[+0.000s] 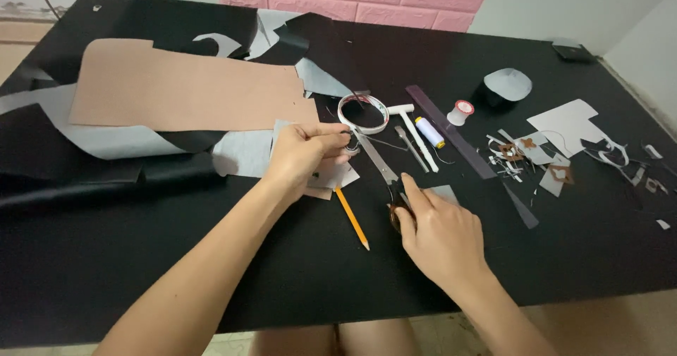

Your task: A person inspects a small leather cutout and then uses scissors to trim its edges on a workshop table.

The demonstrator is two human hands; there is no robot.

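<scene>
The right hand [441,239] grips the scissors [384,172] by their handles on the black table [141,257]; the left hand [303,155] pinches a small dark piece [350,146] beside a yellow pencil [352,218].

Bare black table [176,257] nearside; scissors [377,160], pencil [351,218], scraps [557,165] crowd beyond.
</scene>
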